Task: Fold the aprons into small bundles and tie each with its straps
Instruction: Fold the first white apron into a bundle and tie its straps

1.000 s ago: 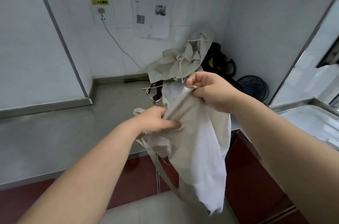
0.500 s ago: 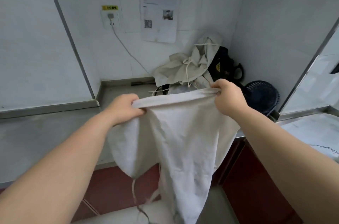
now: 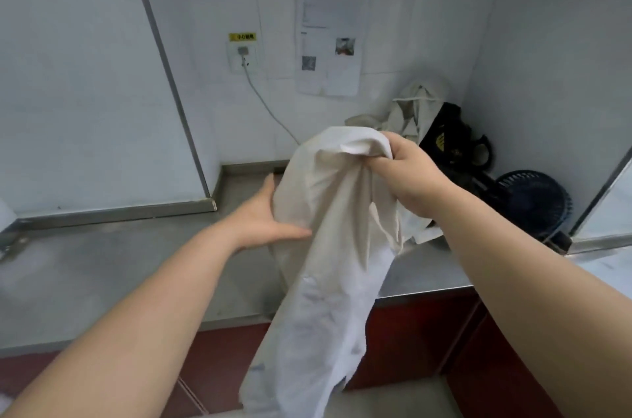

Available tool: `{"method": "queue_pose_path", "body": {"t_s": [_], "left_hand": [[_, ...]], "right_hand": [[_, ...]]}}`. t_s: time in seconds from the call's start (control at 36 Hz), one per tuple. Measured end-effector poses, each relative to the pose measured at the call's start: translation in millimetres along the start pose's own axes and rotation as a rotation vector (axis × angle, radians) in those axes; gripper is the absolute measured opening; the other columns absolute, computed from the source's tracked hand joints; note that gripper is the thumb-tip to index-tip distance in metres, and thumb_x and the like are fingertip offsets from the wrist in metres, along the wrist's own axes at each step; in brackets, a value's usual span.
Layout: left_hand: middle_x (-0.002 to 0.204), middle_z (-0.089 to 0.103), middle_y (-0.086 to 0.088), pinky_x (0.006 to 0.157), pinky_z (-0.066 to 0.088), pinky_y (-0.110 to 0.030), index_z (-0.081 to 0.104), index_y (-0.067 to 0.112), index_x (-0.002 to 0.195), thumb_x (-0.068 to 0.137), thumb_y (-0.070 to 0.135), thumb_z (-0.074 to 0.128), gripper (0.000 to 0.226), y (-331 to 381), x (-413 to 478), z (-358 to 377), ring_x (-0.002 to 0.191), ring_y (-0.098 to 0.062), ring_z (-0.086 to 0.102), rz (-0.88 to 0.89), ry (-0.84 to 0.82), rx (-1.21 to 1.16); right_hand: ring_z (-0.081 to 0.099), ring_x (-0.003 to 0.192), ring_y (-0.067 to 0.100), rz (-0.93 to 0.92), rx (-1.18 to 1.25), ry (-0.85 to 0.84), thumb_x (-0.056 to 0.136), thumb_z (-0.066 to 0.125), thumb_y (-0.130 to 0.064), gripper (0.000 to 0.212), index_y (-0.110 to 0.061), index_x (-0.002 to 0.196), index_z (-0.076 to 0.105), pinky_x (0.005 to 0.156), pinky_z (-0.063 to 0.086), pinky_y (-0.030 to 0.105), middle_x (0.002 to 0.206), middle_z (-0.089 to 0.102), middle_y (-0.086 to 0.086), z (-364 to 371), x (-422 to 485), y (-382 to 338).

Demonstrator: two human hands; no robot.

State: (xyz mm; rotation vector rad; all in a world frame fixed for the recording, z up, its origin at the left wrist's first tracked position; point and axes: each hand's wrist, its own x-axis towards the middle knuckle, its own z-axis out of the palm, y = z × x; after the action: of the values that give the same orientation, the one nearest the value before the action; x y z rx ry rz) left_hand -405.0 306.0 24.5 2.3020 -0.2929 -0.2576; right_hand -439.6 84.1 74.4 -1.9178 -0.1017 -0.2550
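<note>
A pale beige apron (image 3: 328, 246) hangs in a long drape in front of the steel counter (image 3: 119, 267), its lower end below the counter edge. My right hand (image 3: 407, 174) grips the bunched top of the apron in a fist, above the counter. My left hand (image 3: 270, 215) touches the apron's left side with straight fingers and an outstretched thumb; the fingertips are hidden behind the cloth. More beige aprons (image 3: 410, 116) with loose straps lie heaped in the back right corner.
A black bag (image 3: 451, 147) and a dark blue fan (image 3: 533, 202) sit in the right corner beside the heap. A white cable (image 3: 270, 109) runs from a wall socket down to the counter. Dark red cabinet fronts (image 3: 410, 342) are below the counter edge.
The apron was stretched wide between both hands; now my right hand holds its top gathered in a fist and my left hand has let go and moved to the cloth's left side.
</note>
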Motion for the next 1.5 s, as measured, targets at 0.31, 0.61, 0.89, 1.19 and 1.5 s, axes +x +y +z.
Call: {"method": "queue_pose_path", "body": {"t_s": [0.31,0.61,0.89,1.19,1.5], "left_hand": [[0.077,0.059,0.001,0.058,0.036,-0.025,0.061,0.024,0.084,0.085,-0.003,0.045,0.031,-16.7,27.0,-24.2,0.075,-0.019,0.051,0.017,0.614,-0.31],[0.089,0.065,-0.001,0.072,0.041,-0.028,0.069,0.018,0.097,0.092,0.018,0.056,0.014,-2.5,37.5,-59.4,0.084,-0.018,0.056,0.151,0.586,-0.061],[0.093,0.064,-0.009,0.064,0.038,-0.02,0.061,0.018,0.097,0.098,0.028,0.044,0.019,8.9,32.7,-62.7,0.086,-0.021,0.055,0.244,0.542,0.008],[0.082,0.065,0.0,0.069,0.043,-0.012,0.069,0.01,0.093,0.089,0.015,0.063,0.009,67.7,19.1,-49.4,0.071,0.0,0.054,0.532,0.136,-0.079],[0.07,0.067,0.004,0.064,0.041,-0.019,0.071,0.018,0.076,0.066,0.048,0.077,0.031,-22.6,30.0,-18.7,0.065,-0.005,0.052,0.049,-0.168,0.177]], "right_hand": [[0.058,0.077,0.025,0.064,-0.461,0.127,0.084,0.064,-0.021,0.018,-0.003,0.086,0.066,0.068,0.046,0.035,0.084,0.066,0.016,-23.9,14.2,32.0],[0.053,0.082,0.034,0.036,-0.616,0.342,0.092,0.054,-0.024,0.027,0.002,0.085,0.056,0.062,0.038,0.035,0.084,0.059,0.017,-24.3,22.9,40.6],[0.046,0.082,0.027,0.199,-0.736,0.377,0.092,0.05,-0.024,0.014,-0.012,0.098,0.054,0.064,0.036,0.031,0.098,0.06,0.009,-27.9,28.9,30.1],[0.056,0.102,0.012,-0.098,-0.424,-0.189,0.081,0.073,-0.029,0.039,-0.019,0.117,0.06,0.078,0.041,0.02,0.109,0.061,-0.001,20.8,29.7,-7.9],[0.059,0.084,0.021,0.086,0.017,0.221,0.093,0.05,-0.026,0.018,-0.021,0.086,0.065,0.078,0.049,0.038,0.089,0.064,0.006,-14.0,35.8,-5.0]]}}
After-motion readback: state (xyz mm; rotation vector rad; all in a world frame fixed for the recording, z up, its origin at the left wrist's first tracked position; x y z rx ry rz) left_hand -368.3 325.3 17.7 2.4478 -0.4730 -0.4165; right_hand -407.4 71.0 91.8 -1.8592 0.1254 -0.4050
